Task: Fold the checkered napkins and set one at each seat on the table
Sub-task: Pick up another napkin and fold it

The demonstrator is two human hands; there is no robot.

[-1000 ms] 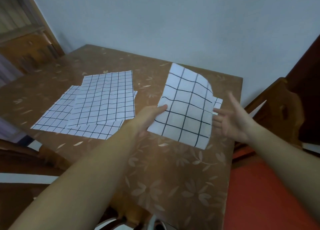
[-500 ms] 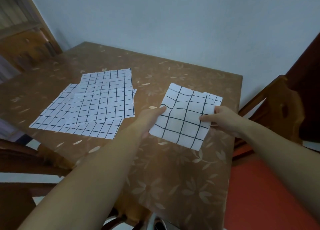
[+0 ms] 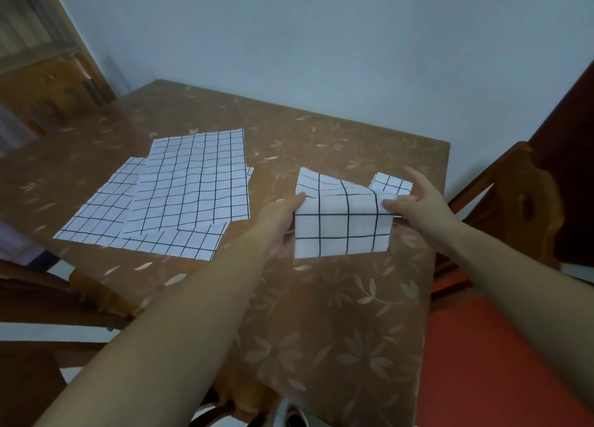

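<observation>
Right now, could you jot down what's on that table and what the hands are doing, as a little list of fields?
surface: brown table with a pale flower pattern
in hand: one checkered napkin, partly folded, its far part bent over
left hand: grips the napkin's left edge
right hand: pinches the napkin's right edge
waiting: pile of unfolded checkered napkins, flat and overlapping, to the left
also there: a small checkered piece beyond the right hand
seating: wooden chair at the right
</observation>
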